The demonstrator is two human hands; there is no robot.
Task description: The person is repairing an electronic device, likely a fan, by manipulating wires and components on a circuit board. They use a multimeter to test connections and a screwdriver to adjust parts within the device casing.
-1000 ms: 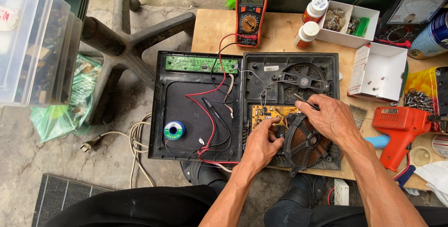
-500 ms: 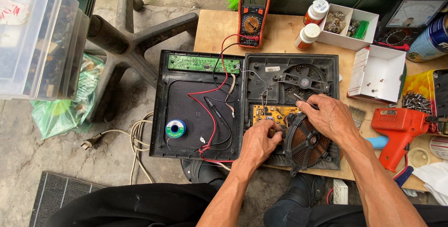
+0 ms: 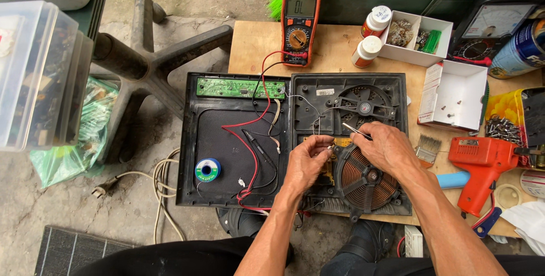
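An opened induction cooker lies on the wooden bench: its black lid half (image 3: 227, 140) on the left, its base (image 3: 392, 91) with fan and copper coil (image 3: 366, 179) on the right. My left hand (image 3: 306, 162) rests over the yellow circuit board (image 3: 340, 141), fingertips pinched on a small part at the board's edge. My right hand (image 3: 389, 148) sits above the coil and grips a thin metal tool (image 3: 356, 131) that points up-left toward the fan. Red and black probe leads (image 3: 252, 140) run from an orange multimeter (image 3: 300, 23) across the lid half.
A blue solder spool (image 3: 208, 169) lies in the lid. To the right are an orange soldering gun (image 3: 482, 165), a small brush (image 3: 427, 150), a white box (image 3: 462, 94) with screws, two bottles (image 3: 372, 35) and a parts tray (image 3: 417, 38). A chair base (image 3: 142, 66) and clear bins (image 3: 40, 77) stand left.
My left hand has slid up from the lower part of the circuit board to its upper edge. My right hand has shifted slightly left and down over the coil.
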